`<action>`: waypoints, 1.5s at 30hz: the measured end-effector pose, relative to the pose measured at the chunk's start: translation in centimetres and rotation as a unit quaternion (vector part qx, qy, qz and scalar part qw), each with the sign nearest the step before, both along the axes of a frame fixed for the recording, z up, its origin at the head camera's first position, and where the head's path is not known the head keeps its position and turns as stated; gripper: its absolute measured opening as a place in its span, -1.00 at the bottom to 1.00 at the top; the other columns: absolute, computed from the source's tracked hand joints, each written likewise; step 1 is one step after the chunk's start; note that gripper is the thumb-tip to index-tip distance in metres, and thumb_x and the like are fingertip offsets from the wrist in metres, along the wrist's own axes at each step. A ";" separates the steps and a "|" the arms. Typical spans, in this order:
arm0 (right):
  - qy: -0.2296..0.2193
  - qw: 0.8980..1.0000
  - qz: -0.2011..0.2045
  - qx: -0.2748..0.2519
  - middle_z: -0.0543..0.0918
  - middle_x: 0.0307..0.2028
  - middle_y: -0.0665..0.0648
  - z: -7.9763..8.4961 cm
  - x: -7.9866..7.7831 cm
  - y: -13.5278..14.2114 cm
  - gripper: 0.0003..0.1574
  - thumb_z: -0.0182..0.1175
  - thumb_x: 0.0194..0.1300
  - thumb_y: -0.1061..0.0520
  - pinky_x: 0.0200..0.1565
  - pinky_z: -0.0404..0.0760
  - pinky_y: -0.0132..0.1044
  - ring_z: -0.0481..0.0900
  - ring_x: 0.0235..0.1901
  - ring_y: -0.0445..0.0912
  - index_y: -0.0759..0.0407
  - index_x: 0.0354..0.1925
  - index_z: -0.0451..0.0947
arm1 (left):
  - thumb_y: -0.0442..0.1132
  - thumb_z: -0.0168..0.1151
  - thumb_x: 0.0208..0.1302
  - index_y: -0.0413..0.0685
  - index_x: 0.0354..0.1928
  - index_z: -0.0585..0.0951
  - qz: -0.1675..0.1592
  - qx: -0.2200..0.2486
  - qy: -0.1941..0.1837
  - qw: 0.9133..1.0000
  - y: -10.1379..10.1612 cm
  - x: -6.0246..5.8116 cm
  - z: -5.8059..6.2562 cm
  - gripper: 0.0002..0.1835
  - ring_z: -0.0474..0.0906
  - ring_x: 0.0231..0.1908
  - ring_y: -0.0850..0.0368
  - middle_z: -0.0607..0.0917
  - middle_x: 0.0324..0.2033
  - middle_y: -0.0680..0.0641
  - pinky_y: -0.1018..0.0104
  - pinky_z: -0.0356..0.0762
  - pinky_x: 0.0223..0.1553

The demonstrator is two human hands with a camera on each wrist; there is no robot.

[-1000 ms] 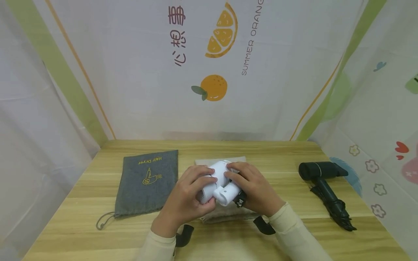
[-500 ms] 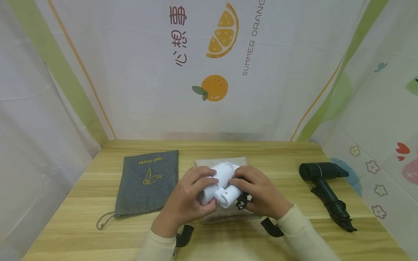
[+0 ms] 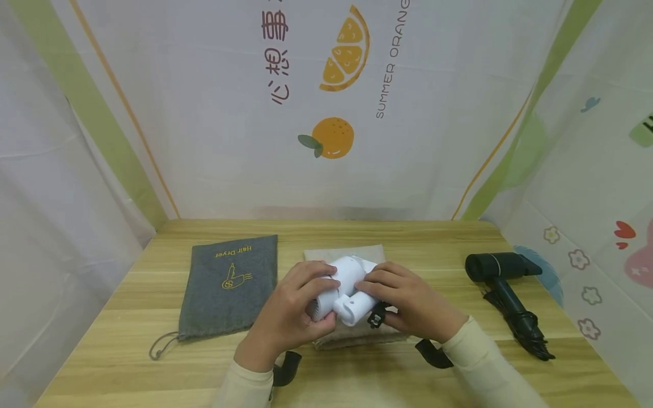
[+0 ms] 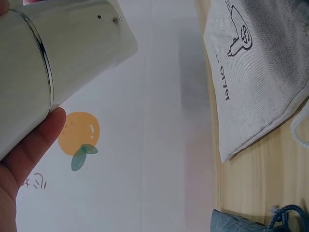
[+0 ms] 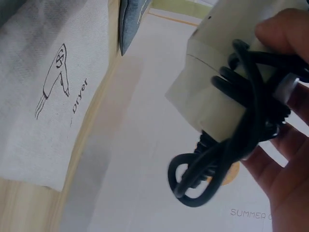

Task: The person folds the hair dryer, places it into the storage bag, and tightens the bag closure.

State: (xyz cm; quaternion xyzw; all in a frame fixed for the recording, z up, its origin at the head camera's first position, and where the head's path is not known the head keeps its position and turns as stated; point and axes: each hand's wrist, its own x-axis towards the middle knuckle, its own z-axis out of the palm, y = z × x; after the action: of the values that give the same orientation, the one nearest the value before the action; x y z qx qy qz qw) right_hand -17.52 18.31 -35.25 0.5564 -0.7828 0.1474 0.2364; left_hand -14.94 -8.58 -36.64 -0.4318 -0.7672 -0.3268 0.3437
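Note:
A white hair dryer [image 3: 348, 277] with its handle folded alongside the barrel is held between both hands, raised over a beige cloth bag [image 3: 352, 340]. My left hand [image 3: 287, 309] grips the barrel at its grille end; in the left wrist view a finger lies against the white barrel [image 4: 72, 38] near a shiny ring. On the other side my right hand [image 3: 415, 303] holds the dryer around the folded handle. A black cord [image 5: 259, 96], looped in a bundle, hangs against the handle beside the right fingers. The bag's printed hair dryer outline shows in the left wrist view.
A dark grey drawstring bag [image 3: 229, 294] lettered "Hair Dryer" lies at the left. On the right rests a black hair dryer [image 3: 510, 289] with its cord wrapped. Two black curved pieces, a left one [image 3: 287, 369] and a right one [image 3: 433, 355], sit near the forearms.
My right hand has shifted right and slightly down along the dryer, uncovering more of the white barrel. The left hand keeps its grip almost unmoved.

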 end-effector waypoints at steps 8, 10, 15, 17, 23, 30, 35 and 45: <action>0.011 1.000 -0.008 0.023 0.60 -0.03 0.04 0.3 0.4 0.0 -0.17 0.62 -0.20 0.24 0.09 0.57 -0.12 0.51 0.03 -0.01 0.15 0.10 0.55 | -0.29 0.46 -0.20 -0.06 -0.12 0.63 -0.002 -0.003 0.000 1.000 0.1 -0.1 -0.1 -0.55 0.52 0.05 -0.02 0.59 0.03 -0.06 0.21 0.56 0.05; 0.018 0.999 -0.013 0.027 0.59 -0.03 0.04 0.3 0.5 0.0 -0.16 0.63 -0.24 0.24 0.08 0.57 -0.12 0.51 0.02 -0.01 0.15 0.09 0.54 | -0.29 0.46 -0.20 -0.05 -0.12 0.63 0.000 -0.004 0.002 1.000 0.2 -0.1 -0.1 -0.54 0.52 0.04 -0.02 0.59 0.03 -0.06 0.21 0.56 0.05; 0.030 0.999 -0.017 0.030 0.59 -0.04 0.04 0.3 0.6 0.0 -0.15 0.66 -0.29 0.21 0.04 0.59 -0.09 0.52 -0.02 0.00 0.13 0.05 0.53 | -0.28 0.47 -0.21 -0.04 -0.11 0.64 0.014 -0.011 0.010 1.000 0.3 -0.2 -0.2 -0.53 0.53 0.04 -0.02 0.59 0.04 -0.07 0.21 0.56 0.06; 0.031 0.999 -0.018 0.032 0.59 -0.04 0.04 0.2 0.5 0.0 -0.14 0.67 -0.32 0.19 0.02 0.60 -0.09 0.52 -0.03 0.00 0.13 0.03 0.53 | -0.28 0.48 -0.21 -0.04 -0.10 0.65 0.019 -0.015 0.010 1.000 0.2 -0.2 -0.2 -0.52 0.52 0.05 -0.03 0.58 0.05 -0.07 0.22 0.56 0.07; 0.044 0.998 -0.029 0.041 0.58 -0.08 0.03 0.0 0.5 -0.2 -0.07 0.69 -0.48 0.19 -0.02 0.61 -0.12 0.53 -0.06 0.00 0.13 -0.03 0.51 | -0.33 0.52 -0.22 -0.03 -0.04 0.66 0.035 -0.024 0.004 0.999 0.2 -0.1 -0.3 -0.46 0.50 0.10 -0.04 0.56 0.11 -0.07 0.18 0.56 0.08; 0.072 0.995 -0.048 0.048 0.57 -0.13 0.01 -0.3 0.5 -0.6 -0.05 0.71 -0.52 0.09 -0.06 0.62 -0.12 0.52 -0.12 -0.01 0.12 -0.05 0.50 | -0.36 0.57 -0.22 -0.02 -0.02 0.67 0.056 -0.043 -0.014 0.997 -0.2 -0.2 -0.4 -0.43 0.47 0.15 -0.07 0.54 0.15 -0.09 0.12 0.53 0.15; 0.086 0.993 -0.060 0.048 0.56 -0.16 0.01 -0.5 0.5 -1.0 -0.07 0.72 -0.49 0.07 -0.10 0.62 -0.15 0.52 -0.16 -0.03 0.12 -0.06 0.51 | -0.37 0.57 -0.20 0.01 -0.01 0.66 0.059 -0.044 -0.025 0.997 -0.3 -0.3 -0.5 -0.43 0.45 0.16 -0.09 0.53 0.15 -0.10 0.14 0.56 0.09; 0.080 0.994 -0.066 0.041 0.57 -0.16 0.01 -0.7 0.4 -1.3 -0.07 0.72 -0.50 0.09 -0.12 0.62 -0.14 0.52 -0.16 -0.03 0.14 -0.07 0.51 | -0.38 0.57 -0.15 0.00 -0.03 0.65 0.080 -0.049 -0.043 0.995 -0.1 -0.3 -0.6 -0.47 0.41 0.19 -0.07 0.50 0.15 -0.10 0.17 0.56 0.10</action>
State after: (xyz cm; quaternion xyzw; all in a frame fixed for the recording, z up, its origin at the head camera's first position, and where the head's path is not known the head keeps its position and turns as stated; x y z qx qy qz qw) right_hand -17.11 17.04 -35.98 0.5227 -0.8018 0.0540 0.2846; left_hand -15.27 -8.65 -37.27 -0.3709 -0.8286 -0.2782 0.3138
